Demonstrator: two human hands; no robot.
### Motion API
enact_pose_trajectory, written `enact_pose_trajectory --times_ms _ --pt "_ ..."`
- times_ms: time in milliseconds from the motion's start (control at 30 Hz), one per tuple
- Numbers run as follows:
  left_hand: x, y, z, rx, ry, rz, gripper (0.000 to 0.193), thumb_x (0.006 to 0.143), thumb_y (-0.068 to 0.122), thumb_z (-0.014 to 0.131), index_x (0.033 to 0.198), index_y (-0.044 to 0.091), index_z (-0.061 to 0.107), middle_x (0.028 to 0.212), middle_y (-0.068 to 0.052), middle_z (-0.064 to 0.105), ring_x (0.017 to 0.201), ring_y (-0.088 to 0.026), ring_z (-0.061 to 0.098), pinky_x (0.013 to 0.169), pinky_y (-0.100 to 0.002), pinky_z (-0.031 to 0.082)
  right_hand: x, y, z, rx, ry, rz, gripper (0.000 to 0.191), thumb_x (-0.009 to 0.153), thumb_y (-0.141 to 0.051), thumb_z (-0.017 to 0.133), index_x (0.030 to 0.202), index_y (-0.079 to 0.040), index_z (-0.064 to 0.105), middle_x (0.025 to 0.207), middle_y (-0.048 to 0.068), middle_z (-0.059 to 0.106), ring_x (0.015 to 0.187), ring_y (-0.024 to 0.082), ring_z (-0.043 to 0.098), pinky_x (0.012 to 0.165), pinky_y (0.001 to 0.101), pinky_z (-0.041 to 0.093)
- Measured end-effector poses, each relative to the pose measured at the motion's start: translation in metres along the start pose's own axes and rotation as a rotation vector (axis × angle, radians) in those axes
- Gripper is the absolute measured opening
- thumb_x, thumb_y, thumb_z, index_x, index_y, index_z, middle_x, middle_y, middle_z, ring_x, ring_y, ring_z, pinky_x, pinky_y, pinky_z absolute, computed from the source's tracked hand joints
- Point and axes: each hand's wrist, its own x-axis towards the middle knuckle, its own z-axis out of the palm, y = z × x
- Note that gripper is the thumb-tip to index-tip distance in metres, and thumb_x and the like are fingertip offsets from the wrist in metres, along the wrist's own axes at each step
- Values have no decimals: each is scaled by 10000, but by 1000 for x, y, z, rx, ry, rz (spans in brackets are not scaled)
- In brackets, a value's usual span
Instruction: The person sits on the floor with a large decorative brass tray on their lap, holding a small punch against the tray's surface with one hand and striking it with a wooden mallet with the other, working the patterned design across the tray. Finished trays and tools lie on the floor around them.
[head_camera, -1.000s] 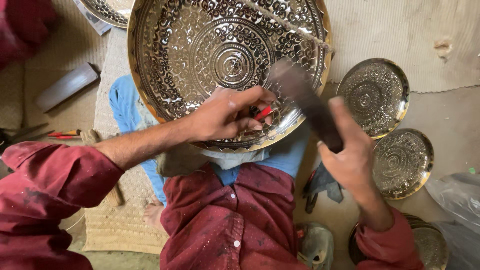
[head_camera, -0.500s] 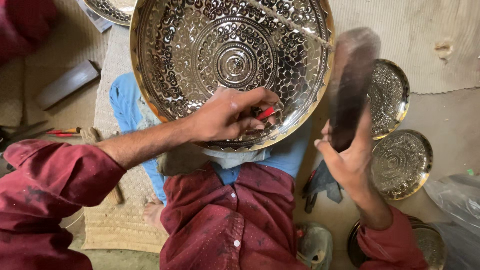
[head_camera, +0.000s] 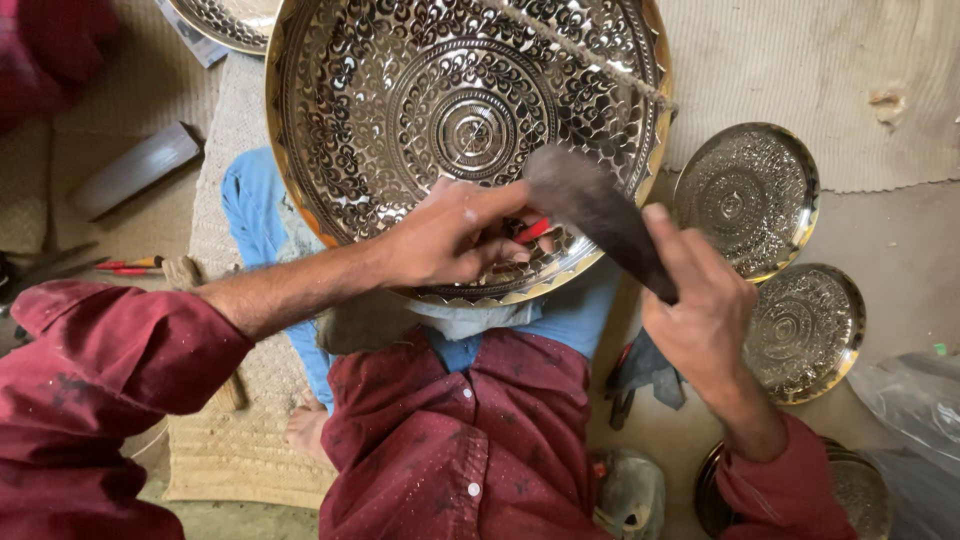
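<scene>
We have the large round engraved brass tray (head_camera: 460, 130) propped on our lap, its rim against our blue trousers, tilted up toward us. It looks stiff, fairly heavy and slick with polish, so we judge it is best steadied by the scalloped rim rather than the patterned face. Our left hand (head_camera: 450, 240) rests on the lower inside of the tray, its grip pinched tight around a thin red-handled chisel (head_camera: 532, 231) whose tip we cannot see. Our right hand (head_camera: 700, 310) has its grip wrapped closed around the dark blunt mallet (head_camera: 600, 215), whose head hangs just above the chisel.
</scene>
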Motion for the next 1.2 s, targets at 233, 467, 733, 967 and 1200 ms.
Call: enact_pose_trajectory --times_ms 233,467,733,967,1200 --pt "0 -1 2 -1 -34 -70 478 922 -27 690 1363 29 515 1222 -121 748 1104 -252 770 855 -328 649 -2 3 2 337 33 99 924 822 117 757 1591 -185 343 917 63 610 755 171 602 661 349 505" --pt "-2 -3 1 -11 -33 -33 481 943 -4 718 1375 35 509 1193 -117 771 1135 -254 756 922 -342 637 -2 3 0 651 15 219 891 806 90 718 1580 -124 331 973 47 608 810 150 618 712 331 544" --pt "1 -8 1 -169 72 -143 398 965 22 708 1317 59 526 1145 -59 774 1059 -174 782 901 -296 661 -10 3 12 605 19 255 905 857 66 763 1627 -17 295 940 84 650 840 167 684 788 330 586" --pt "-1 -11 -2 65 31 -2 471 899 -27 750 1314 90 561 1150 -69 771 1003 -192 790 772 -299 675 -29 29 22 694 283 243 916 1018 35 791 1678 -50 162 1125 145 587 898 155 652 831 269 566" --pt "-2 -15 -1 -24 25 -76 463 939 -24 704 1359 50 522 1170 -74 767 986 -161 797 793 -276 662 -24 36 15 957 541 133 944 1071 103 761 1625 -195 56 985 94 617 851 172 644 842 289 555"
